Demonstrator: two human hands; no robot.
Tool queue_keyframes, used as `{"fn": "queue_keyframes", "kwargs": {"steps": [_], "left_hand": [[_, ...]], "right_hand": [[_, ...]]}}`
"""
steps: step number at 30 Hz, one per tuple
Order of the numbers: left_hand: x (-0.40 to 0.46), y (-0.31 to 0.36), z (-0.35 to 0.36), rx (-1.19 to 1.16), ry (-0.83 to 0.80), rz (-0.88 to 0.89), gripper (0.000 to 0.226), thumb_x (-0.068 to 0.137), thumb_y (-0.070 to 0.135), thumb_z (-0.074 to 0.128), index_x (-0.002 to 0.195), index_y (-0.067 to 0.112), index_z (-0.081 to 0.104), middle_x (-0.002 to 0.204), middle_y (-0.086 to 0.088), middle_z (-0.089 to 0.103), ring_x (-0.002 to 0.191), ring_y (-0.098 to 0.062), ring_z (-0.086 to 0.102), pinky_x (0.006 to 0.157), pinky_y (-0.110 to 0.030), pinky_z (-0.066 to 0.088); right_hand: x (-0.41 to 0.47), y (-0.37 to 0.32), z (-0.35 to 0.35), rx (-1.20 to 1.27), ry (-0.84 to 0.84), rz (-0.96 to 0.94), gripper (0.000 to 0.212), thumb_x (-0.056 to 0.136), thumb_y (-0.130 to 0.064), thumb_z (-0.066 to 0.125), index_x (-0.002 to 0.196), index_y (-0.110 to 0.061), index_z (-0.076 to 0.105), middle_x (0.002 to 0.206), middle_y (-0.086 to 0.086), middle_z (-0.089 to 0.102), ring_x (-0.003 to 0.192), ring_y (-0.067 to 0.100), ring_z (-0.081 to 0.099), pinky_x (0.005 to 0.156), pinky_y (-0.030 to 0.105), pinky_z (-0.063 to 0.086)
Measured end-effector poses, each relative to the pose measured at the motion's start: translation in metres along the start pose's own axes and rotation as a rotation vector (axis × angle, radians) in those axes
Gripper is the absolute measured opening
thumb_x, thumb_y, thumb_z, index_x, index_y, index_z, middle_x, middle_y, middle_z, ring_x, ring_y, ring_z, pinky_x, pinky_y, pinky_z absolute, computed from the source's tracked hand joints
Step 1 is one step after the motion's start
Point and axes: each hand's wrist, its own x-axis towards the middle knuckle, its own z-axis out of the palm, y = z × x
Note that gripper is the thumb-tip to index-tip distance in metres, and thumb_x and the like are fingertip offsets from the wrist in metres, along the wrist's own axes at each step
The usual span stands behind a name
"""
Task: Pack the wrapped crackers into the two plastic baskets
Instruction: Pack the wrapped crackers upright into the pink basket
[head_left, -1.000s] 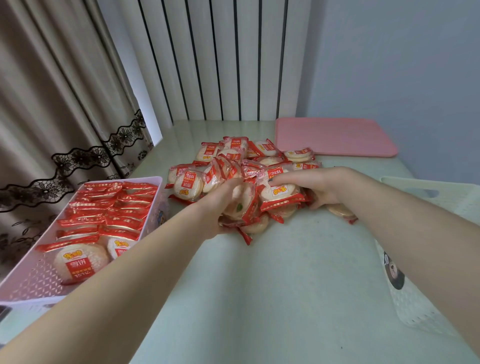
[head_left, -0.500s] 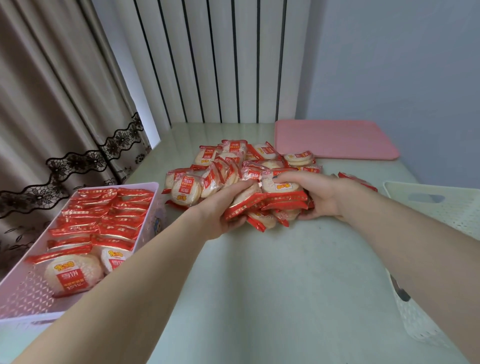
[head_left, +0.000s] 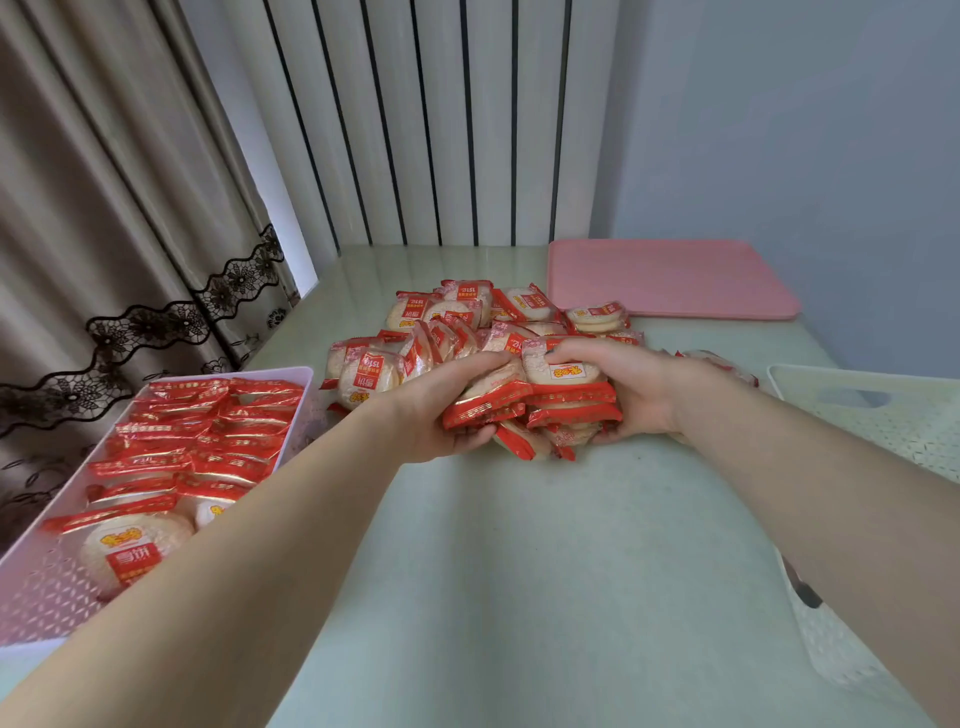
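Pale green tabletop (head_left: 519, 571) ran back to a white slatted wall, with a lace-trimmed curtain off beyond the left arm and a pink board (head_left: 670, 278) lying flat past the fingertips, toward the far right corner.

Both hands were clamped on one bunch of wrapped crackers (head_left: 535, 400) at the near edge of the loose pile (head_left: 467, 322). The left hand (head_left: 441, 405) curled its fingers over the top and under the left side of the bunch; the right hand (head_left: 639, 389) pressed in from the other side, fingers bent over the top packet. Whether the bunch was clear of the table could not be told.

Just outside the left forearm, the pink basket (head_left: 291, 374) held rows of packets standing on edge, with a couple lying flat at its near end; it looked largely full, though bare floor showed at the near corner. Outside the right wrist, the white basket (head_left: 831, 379) showed only its rim and perforated wall, and no packets could be seen in it.

By this reckoning the job was perhaps half done: one basket mostly packed, the second seemingly untouched, and a good heap beyond the fingers left to move.
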Motion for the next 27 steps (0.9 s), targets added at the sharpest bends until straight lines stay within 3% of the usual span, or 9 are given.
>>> {"fn": "queue_keyframes", "kwargs": {"steps": [6,8,12,15,17,18,21,25,27], "left_hand": [[-0.020,-0.009,0.006,0.024,0.022,0.084,0.038,0.083,0.050,0.075,0.110,0.023,0.068,0.090,-0.001,0.074,0.075,-0.012,0.071,0.063,-0.025,0.056],[-0.028,-0.008,0.005,0.030,0.033,0.119,0.044,0.082,0.049,0.075,0.117,0.023,0.066,0.089,0.000,0.075,0.072,-0.011,0.072,0.062,-0.025,0.057],[-0.050,0.002,0.001,0.036,0.075,0.199,0.061,0.075,0.045,0.083,0.126,0.023,0.059,0.093,-0.001,0.078,0.078,-0.013,0.075,0.076,-0.034,0.062],[-0.077,0.010,-0.016,0.028,0.125,0.286,0.077,0.070,0.043,0.087,0.136,0.022,0.053,0.103,-0.004,0.075,0.075,-0.015,0.075,0.061,-0.029,0.058],[-0.097,0.015,-0.031,0.071,0.177,0.306,0.087,0.063,0.049,0.089,0.136,0.020,0.053,0.108,-0.008,0.074,0.078,-0.019,0.075,0.065,-0.033,0.059],[-0.107,0.018,-0.037,0.082,0.194,0.302,0.084,0.063,0.049,0.088,0.134,0.017,0.055,0.108,-0.009,0.075,0.081,-0.020,0.075,0.068,-0.035,0.061],[-0.146,0.023,-0.060,0.065,0.206,0.344,0.036,0.087,0.036,0.073,0.113,0.014,0.064,0.088,-0.002,0.076,0.069,-0.013,0.073,0.052,-0.022,0.055],[-0.198,0.029,-0.093,0.104,0.285,0.370,0.041,0.088,0.039,0.071,0.121,0.016,0.066,0.104,-0.003,0.078,0.080,-0.011,0.074,0.058,-0.021,0.057],[-0.220,0.031,-0.108,0.099,0.309,0.376,0.032,0.089,0.040,0.068,0.112,0.018,0.067,0.095,-0.001,0.078,0.076,-0.009,0.074,0.057,-0.020,0.058]], "right_hand": [[-0.018,0.002,0.008,0.031,0.023,-0.065,0.031,0.082,-0.041,0.069,0.106,-0.022,0.068,0.102,0.007,0.075,0.097,0.025,0.070,0.094,0.040,0.051],[-0.024,0.001,0.013,0.042,0.029,-0.097,0.033,0.082,-0.042,0.069,0.108,-0.023,0.068,0.101,0.006,0.076,0.097,0.025,0.070,0.093,0.040,0.051],[-0.038,-0.008,0.025,0.069,0.021,-0.186,0.038,0.083,-0.042,0.069,0.115,-0.022,0.068,0.106,0.008,0.076,0.097,0.026,0.071,0.097,0.043,0.050],[-0.049,-0.020,0.052,0.125,-0.038,-0.253,0.035,0.084,-0.039,0.068,0.113,-0.020,0.067,0.108,0.011,0.074,0.097,0.027,0.071,0.098,0.048,0.051],[-0.053,-0.031,0.074,0.163,-0.078,-0.288,0.034,0.083,-0.039,0.067,0.111,-0.020,0.067,0.106,0.012,0.075,0.097,0.028,0.072,0.097,0.050,0.052],[-0.055,-0.036,0.085,0.167,-0.087,-0.298,0.036,0.082,-0.040,0.068,0.112,-0.020,0.067,0.107,0.012,0.075,0.097,0.028,0.072,0.097,0.051,0.052],[-0.061,-0.055,0.122,0.152,-0.137,-0.328,0.041,0.080,-0.043,0.067,0.113,-0.018,0.067,0.113,0.015,0.074,0.106,0.032,0.071,0.100,0.055,0.049],[-0.077,-0.080,0.170,0.146,-0.224,-0.384,0.034,0.085,-0.044,0.062,0.105,-0.017,0.068,0.101,0.011,0.076,0.097,0.028,0.072,0.097,0.048,0.052],[-0.084,-0.090,0.194,0.144,-0.258,-0.406,0.030,0.087,-0.042,0.060,0.098,-0.016,0.069,0.093,0.009,0.076,0.088,0.025,0.072,0.093,0.045,0.055]]}}
